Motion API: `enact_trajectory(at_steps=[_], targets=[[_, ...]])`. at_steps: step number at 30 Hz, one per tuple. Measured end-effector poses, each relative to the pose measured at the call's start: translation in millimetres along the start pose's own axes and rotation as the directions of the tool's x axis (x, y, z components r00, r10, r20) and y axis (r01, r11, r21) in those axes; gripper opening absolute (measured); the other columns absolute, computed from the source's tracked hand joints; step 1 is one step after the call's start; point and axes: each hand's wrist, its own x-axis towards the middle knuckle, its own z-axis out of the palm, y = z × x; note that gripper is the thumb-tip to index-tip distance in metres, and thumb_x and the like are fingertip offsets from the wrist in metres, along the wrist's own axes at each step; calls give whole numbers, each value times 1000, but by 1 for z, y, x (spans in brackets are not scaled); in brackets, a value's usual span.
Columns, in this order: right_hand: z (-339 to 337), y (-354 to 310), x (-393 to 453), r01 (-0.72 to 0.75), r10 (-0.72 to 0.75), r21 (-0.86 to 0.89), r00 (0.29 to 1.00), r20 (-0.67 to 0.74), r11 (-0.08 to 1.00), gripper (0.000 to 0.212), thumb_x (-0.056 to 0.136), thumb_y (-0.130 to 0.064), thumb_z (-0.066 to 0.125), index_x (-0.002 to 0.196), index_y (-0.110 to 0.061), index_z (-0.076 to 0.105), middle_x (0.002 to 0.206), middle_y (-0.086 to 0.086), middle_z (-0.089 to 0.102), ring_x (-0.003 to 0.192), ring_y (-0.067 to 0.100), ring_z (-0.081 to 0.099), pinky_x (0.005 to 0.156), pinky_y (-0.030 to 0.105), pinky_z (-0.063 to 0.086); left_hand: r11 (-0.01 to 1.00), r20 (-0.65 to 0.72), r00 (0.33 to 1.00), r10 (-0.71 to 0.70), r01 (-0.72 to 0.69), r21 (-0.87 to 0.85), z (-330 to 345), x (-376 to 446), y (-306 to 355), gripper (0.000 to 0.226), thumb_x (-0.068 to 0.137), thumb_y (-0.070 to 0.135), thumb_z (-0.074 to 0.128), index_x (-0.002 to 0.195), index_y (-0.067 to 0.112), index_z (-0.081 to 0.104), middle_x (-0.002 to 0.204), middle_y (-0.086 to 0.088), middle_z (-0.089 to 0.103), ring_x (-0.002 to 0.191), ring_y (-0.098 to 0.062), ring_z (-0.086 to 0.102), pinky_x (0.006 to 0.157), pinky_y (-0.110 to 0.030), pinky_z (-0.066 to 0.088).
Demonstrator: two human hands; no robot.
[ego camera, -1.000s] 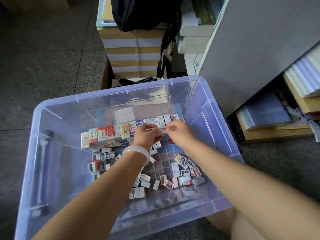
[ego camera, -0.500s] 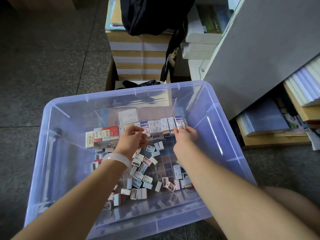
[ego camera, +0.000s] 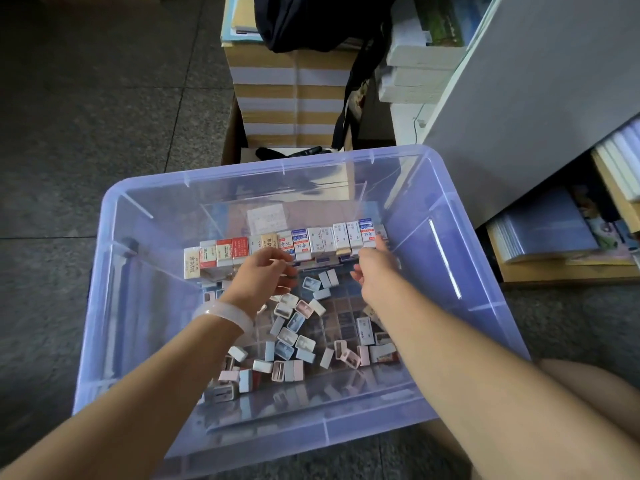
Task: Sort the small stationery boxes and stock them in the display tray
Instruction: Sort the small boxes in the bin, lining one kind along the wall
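Note:
A clear display tray stands inside a big translucent blue bin. A row of small upright stationery boxes, red-white at the left and blue-white at the right, fills the tray's front. Several loose small boxes, pale blue, pink and white, lie scattered on the bin floor. My left hand, with a pale bracelet on the wrist, hovers just below the row's middle with fingers loosely curled and nothing in them. My right hand is relaxed, its fingertips touching the row's right end.
Beyond the bin stands a stack of striped cartons with a black bag on top. A grey cabinet panel and low shelves of books are at the right. My knee is beside the bin's near right corner.
One second ago both hands pinched a box at the row's middle. They have let go and spread apart, the left dropping below the row, the right sliding to its right end.

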Motion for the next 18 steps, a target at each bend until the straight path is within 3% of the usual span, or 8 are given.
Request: enact_trajectory(at_steps=[2, 3, 6, 8, 10, 12, 15, 18], targets=[[-1, 0, 1, 144, -138, -269, 990, 39, 952, 53, 92, -6, 37, 137, -33, 41, 121, -1, 60, 77, 16, 58, 53, 27, 53, 994, 14, 1000, -6, 5, 112, -10, -4, 1, 20, 97, -2, 38, 89, 7, 55, 81, -12, 60, 69, -22, 56, 63, -29, 48], [-3, -1, 1, 227, -221, -396, 973, 61, 890, 51, 88, -7, 39, 134, -30, 43, 121, 2, 61, 86, 24, 62, 63, 35, 57, 982, 15, 1000, -13, 10, 188, -16, -6, 1, 17, 97, -1, 40, 92, 5, 55, 82, -11, 59, 69, -21, 55, 64, -30, 48], [-13, -9, -1, 453, -342, -638, 891, 298, 622, 41, 85, -9, 43, 124, -21, 51, 114, 11, 62, 102, 34, 60, 84, 41, 53, 854, 7, 999, 47, -44, 518, -34, -6, 1, 14, 97, 5, 43, 93, 7, 57, 85, -10, 60, 72, -23, 56, 67, -34, 51], [-23, -15, -11, 603, -219, -687, 794, 568, 406, 35, 91, -10, 43, 124, -14, 55, 111, 9, 60, 97, 27, 58, 75, 27, 48, 683, 25, 991, 130, -107, 723, -40, -7, -2, 18, 96, 6, 43, 101, 3, 60, 92, -13, 62, 79, -28, 58, 70, -35, 50], [-27, -18, -26, 716, 13, -681, 687, 726, 156, 33, 95, -14, 46, 127, -11, 54, 120, 7, 58, 94, 16, 52, 68, 19, 41, 562, 90, 984, 156, -163, 811, -44, -7, -8, 22, 96, 8, 43, 106, 0, 61, 93, -13, 61, 77, -25, 54, 63, -23, 46], [-25, -11, -34, 783, 212, -613, 620, 755, -106, 37, 96, -21, 49, 131, -13, 51, 130, 4, 55, 105, 19, 53, 82, 22, 40, 478, 211, 970, 122, -244, 844, -45, -7, -16, 24, 98, 11, 43, 107, 0, 62, 90, -10, 60, 75, -20, 51, 61, -15, 42], [-11, 9, -38, 837, 420, -488, 546, 725, -245, 41, 94, -27, 53, 134, -16, 49, 134, 4, 52, 118, 22, 51, 91, 26, 39, 401, 400, 914, -70, -342, 850, -47, -7, -29, 24, 98, 15, 46, 110, 6, 64, 102, -4, 63, 86, -17, 55, 85, -24, 46], [4, 26, -38, 853, 539, -399, 522, 662, -335, 45, 92, -27, 55, 135, -17, 46, 132, 3, 52, 115, 23, 51, 92, 31, 43, 209, 392, 886, -247, -346, 915, -55, -1, -46, 23, 96, 18, 49, 110, 10, 65, 112, -4, 66, 90, -19, 59, 91, -31, 49]])
